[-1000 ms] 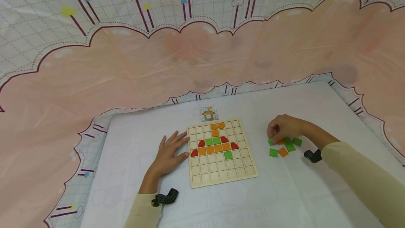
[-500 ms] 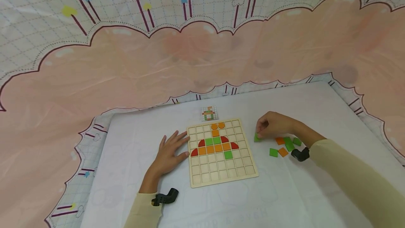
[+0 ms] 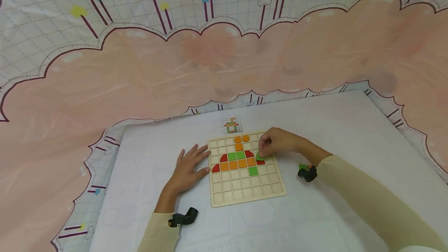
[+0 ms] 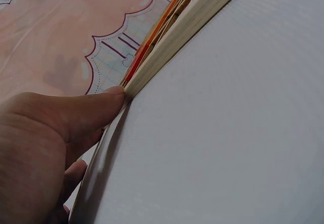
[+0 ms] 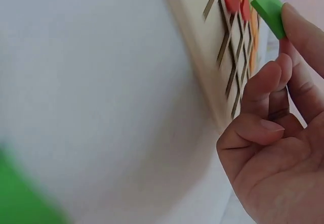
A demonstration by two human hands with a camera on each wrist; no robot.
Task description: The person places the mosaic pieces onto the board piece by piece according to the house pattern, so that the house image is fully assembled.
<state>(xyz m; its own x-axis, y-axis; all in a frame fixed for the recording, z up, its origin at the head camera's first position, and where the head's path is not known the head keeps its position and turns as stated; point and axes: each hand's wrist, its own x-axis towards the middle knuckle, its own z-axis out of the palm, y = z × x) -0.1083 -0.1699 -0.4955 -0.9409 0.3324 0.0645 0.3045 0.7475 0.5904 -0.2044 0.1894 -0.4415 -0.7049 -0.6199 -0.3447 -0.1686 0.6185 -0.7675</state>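
My right hand pinches a green square tile between thumb and finger, above the right side of a wooden grid board. In the head view the tile overlaps a red quarter-round piece. My left hand lies spread on the table, thumb and fingertips touching the board's left edge; in the left wrist view the thumb meets that edge. Set in the board are orange round pieces, orange and green squares and red quarter-rounds. One green square sits below the orange row.
Behind the board lies a small pattern card with a coloured figure on a grid. Loose green and orange tiles lie to the right, mostly hidden by my right forearm and its black wrist camera. A white cloth covers the table.
My right hand has picked up a green tile from the loose pile and carried it left, over the board. The left hand has stayed at the board's edge.
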